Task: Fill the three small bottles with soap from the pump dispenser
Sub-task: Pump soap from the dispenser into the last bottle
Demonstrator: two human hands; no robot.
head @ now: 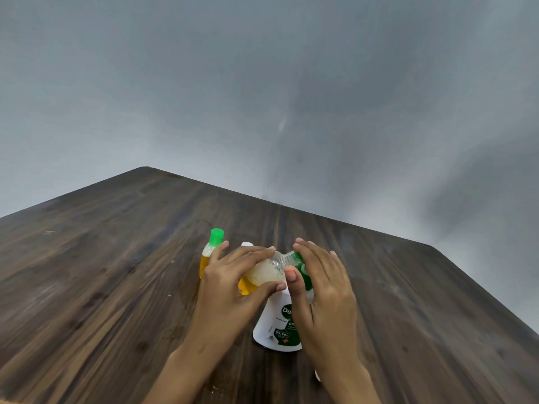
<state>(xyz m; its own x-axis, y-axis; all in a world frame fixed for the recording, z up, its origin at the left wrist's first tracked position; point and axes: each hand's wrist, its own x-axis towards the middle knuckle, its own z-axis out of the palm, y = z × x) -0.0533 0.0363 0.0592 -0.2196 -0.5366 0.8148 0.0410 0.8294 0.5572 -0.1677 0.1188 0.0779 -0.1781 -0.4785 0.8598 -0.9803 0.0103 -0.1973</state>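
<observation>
- Your left hand [230, 284] is bare, with no ring or glove, nails short.
- Your right hand [323, 290] is bare too.
- Both your forearms show no sleeve, watch or band.

Setting: plain indoor room, type not determinable beyond that; possibly a home or a bare work space. Evidence: a dark brown wood-grain laminate counter [116, 272] with a rounded far corner, set against a bare, unmarked grey-blue painted wall [262, 83] that carries only soft shadows. On the counter stand household toiletries: a white pump soap dispenser with a green label [277, 325] and a small clear bottle with a green cap and amber liquid [208, 255]. No lab, shop or kitchen fittings show.
</observation>
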